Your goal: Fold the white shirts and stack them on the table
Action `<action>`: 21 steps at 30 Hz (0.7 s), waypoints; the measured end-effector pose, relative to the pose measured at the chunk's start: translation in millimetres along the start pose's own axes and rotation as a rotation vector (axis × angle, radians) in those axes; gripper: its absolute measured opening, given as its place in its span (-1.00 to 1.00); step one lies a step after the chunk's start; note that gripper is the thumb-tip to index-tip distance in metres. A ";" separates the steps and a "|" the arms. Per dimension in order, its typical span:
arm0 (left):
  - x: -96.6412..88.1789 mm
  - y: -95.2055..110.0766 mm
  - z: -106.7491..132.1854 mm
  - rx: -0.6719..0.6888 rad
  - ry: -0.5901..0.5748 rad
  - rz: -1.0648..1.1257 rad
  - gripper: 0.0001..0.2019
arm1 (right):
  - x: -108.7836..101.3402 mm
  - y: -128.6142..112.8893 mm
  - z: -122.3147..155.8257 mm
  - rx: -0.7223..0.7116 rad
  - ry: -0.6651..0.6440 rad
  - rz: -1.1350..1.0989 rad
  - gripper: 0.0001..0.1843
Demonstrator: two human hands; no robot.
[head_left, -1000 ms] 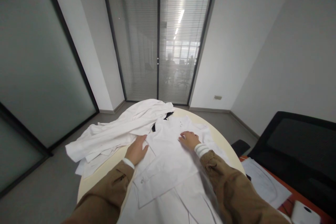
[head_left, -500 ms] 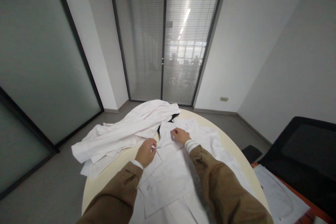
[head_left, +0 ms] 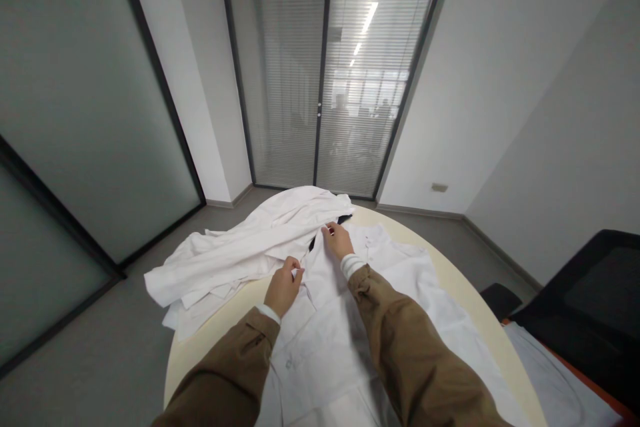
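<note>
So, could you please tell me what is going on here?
A person in brown sleeves is handling a white garment spread on a round table. The left hand pinches its edge, and the right hand appears to pinch it farther from the person. A heap of white clothing lies beside it, to the left.

- creased brown outer sleeves, behind the fingers of both hands
- plain white inner cuff, behind left fingers
- white, faintly striped cuff, behind right fingers
</note>
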State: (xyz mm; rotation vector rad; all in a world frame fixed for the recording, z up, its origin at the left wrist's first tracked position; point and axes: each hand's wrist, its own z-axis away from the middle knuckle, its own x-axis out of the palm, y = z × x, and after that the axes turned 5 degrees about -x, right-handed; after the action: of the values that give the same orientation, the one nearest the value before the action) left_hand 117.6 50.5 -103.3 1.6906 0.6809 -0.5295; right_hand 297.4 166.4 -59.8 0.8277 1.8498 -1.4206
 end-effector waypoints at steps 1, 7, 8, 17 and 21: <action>-0.2 -0.9 -1.0 -0.003 0.010 0.011 -0.92 | 0.7 3.1 0.5 0.009 -0.008 -0.008 -0.62; -0.3 -5.3 -0.6 0.044 0.027 0.047 -0.75 | -10.0 33.0 14.9 0.094 -0.169 -0.015 -0.58; 0.0 -6.3 -0.5 0.046 0.025 0.048 -0.73 | -14.6 37.8 18.9 0.092 -0.195 -0.013 -0.57; 5.4 -15.1 -1.8 0.180 0.096 0.149 -0.76 | -59.7 56.7 73.5 0.014 -0.205 0.084 -0.72; 6.6 -16.8 -0.3 0.187 0.099 0.137 -0.79 | -83.7 63.6 106.6 0.031 -0.287 0.113 -0.84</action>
State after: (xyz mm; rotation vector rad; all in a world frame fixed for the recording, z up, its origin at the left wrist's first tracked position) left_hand 110.9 54.3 -119.6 1.9343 0.5953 -0.4252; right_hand 410.1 68.5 -49.0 0.6906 1.5449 -1.4188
